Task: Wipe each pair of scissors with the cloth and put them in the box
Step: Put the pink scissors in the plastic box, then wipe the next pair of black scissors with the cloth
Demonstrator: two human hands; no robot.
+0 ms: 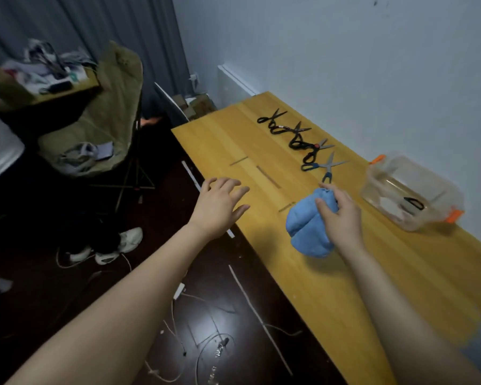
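Observation:
My right hand [340, 215] grips a bunched blue cloth [306, 226] over the wooden table [345, 273]. My left hand [220, 207] hovers open at the table's left edge, fingers spread, holding nothing. Several pairs of scissors lie in a row toward the far end: a blue-handled pair [321, 165] nearest the cloth, then black-handled pairs [303, 145], [286, 129], [271, 117]. A clear plastic box [386, 173] with orange latches stands at the right by the wall, with one black-handled pair of scissors [413, 202] inside.
A white wall runs along the table's right side. To the left, a folding chair [103, 115] draped with olive fabric and clothes stands on the dark floor. Shoes [106, 248] and loose white cables [178, 329] lie on the floor beside the table.

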